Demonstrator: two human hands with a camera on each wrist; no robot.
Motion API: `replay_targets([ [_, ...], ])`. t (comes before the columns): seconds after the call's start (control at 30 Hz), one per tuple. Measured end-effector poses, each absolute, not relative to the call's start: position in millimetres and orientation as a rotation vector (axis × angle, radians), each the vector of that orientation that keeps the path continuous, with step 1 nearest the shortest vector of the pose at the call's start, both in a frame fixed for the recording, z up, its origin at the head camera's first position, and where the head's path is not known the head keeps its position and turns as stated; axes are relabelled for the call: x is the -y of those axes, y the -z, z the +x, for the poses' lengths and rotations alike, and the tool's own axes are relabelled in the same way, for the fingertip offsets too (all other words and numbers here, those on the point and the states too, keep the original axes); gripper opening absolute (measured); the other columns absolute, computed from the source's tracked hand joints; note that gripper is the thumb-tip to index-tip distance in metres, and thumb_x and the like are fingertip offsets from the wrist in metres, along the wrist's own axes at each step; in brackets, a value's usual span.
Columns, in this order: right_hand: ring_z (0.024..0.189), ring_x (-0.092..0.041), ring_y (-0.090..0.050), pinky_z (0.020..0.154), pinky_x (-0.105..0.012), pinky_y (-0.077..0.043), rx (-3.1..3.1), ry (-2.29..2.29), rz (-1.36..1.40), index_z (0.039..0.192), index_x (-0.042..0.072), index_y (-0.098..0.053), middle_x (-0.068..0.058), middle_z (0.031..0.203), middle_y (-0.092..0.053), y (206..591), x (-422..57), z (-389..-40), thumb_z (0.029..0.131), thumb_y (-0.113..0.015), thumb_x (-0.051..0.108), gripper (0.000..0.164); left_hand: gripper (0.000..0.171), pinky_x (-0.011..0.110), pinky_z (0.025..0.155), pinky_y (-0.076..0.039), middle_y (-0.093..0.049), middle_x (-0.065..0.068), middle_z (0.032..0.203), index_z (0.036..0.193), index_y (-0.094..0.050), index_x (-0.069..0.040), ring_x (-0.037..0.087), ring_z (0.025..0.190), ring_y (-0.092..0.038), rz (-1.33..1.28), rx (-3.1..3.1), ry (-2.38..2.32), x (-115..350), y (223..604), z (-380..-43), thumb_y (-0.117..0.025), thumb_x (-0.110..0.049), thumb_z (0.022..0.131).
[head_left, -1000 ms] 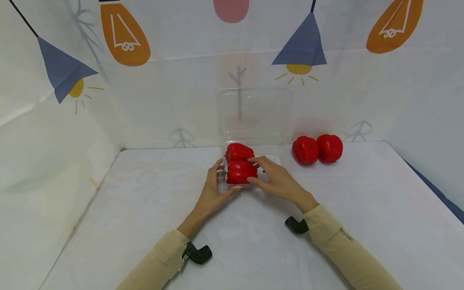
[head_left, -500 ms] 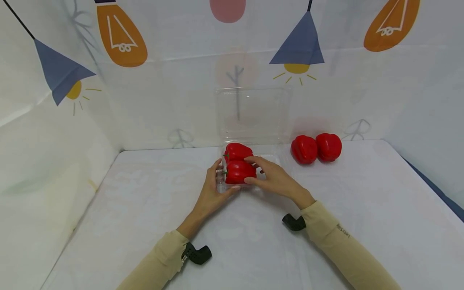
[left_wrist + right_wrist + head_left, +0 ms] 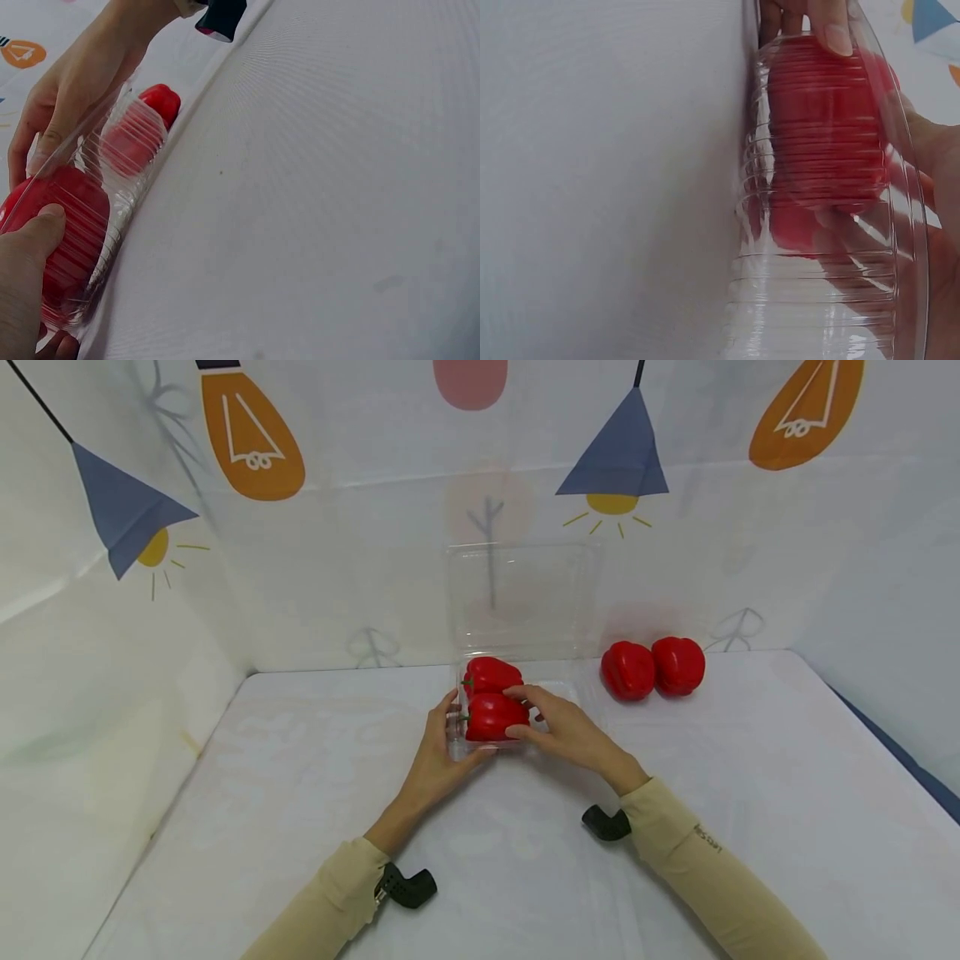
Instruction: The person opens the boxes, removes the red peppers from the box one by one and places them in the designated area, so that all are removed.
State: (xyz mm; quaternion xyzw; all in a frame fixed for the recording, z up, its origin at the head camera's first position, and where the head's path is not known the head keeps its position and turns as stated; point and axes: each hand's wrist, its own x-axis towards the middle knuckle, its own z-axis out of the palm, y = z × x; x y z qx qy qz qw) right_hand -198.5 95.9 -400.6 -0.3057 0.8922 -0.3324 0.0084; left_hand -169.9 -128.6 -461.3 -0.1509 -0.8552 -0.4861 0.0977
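Observation:
In the head view a clear plastic container (image 3: 561,691) stands with its lid (image 3: 525,597) raised at the back. Two red bell peppers lie in its left half, a rear one (image 3: 491,676) and a front one (image 3: 495,717), green stems pointing left. My left hand (image 3: 444,756) holds the container's front left corner, thumb along the front wall, fingers at the left side. My right hand (image 3: 570,728) grips the right end of the front pepper from above. Through the ribbed wall, the left wrist view shows this pepper (image 3: 79,240) behind the left thumb.
Two more red bell peppers (image 3: 628,671) (image 3: 678,666) sit side by side to the right of the container, near the table's back edge. A white cloth covers the table (image 3: 300,793). Behind it hangs a printed curtain (image 3: 360,552).
The whole head view has shifted slightly. Both hands keep their places on the container and the front pepper, and the peppers lie as before.

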Motion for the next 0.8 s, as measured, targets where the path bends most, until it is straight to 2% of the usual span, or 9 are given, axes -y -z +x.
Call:
replay_targets([
  [0.5,0.112,-0.022,-0.058,0.084,-0.038,-0.056,-2.839,1.065,-1.032,0.135,0.009,-0.045,-0.009,0.130,-0.056,403.0,-94.3,-193.1,0.088,-0.066,0.026,0.054,0.096,0.042,0.100,-0.047,-0.041,0.007,0.137,0.150,-0.017,-0.018,0.020,0.121,-0.048,-0.432,2.559,1.411,128.3,463.4,-170.9,-0.077,-0.035,0.077],
  [0.8,0.114,-0.020,-0.056,0.084,-0.033,-0.056,-2.871,1.026,-1.018,0.138,0.012,-0.042,-0.006,0.132,-0.054,404.5,-94.1,-194.2,0.090,-0.064,0.029,0.055,0.096,0.041,0.098,-0.047,-0.042,0.008,0.136,0.150,-0.017,-0.017,0.020,0.120,-0.049,-0.444,2.535,1.421,127.7,462.0,-170.1,-0.078,-0.033,0.077],
])
